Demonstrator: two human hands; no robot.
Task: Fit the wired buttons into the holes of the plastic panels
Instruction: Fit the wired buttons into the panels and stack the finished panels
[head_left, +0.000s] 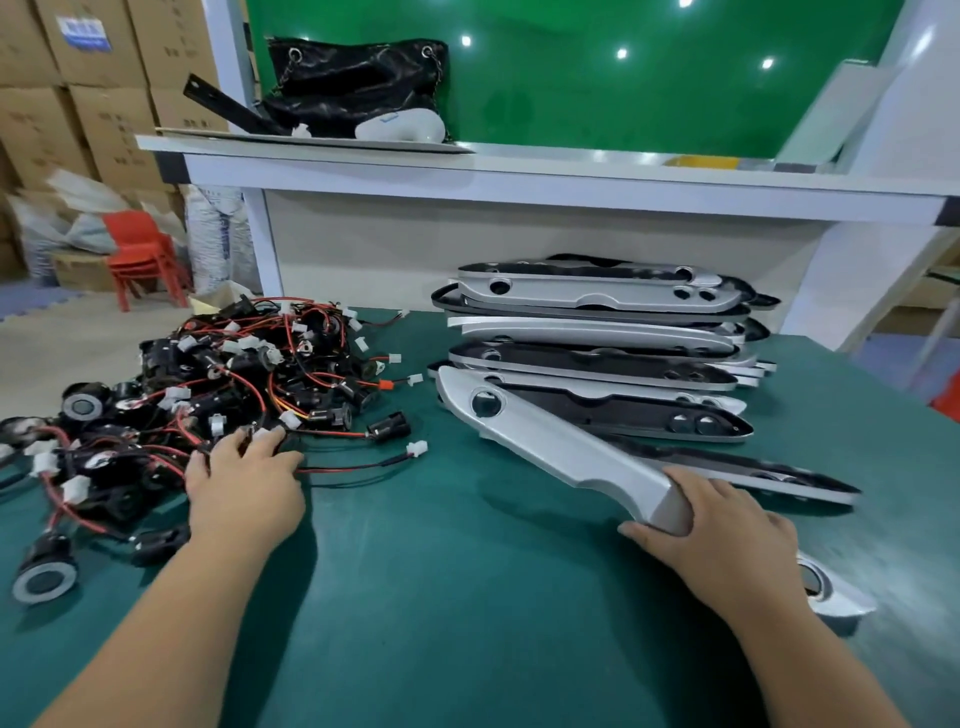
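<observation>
Gripping silver panel (550, 447) at its near end, right hand (727, 535) closed; left hand (244, 483) loosely spread on tangled wired buttons (218, 395). Probably light, stiff plastic; limp, snag-prone wires.

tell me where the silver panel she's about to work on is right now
In the head view, right of centre: the silver panel is gripped at its near end by the right hand, leaning toward the panel stack.

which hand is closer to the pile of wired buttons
Left. The left hand rests on the near edge of the pile of wired buttons, fingers among the wires. The right hand is off to the side, gripping a silver panel.
</observation>
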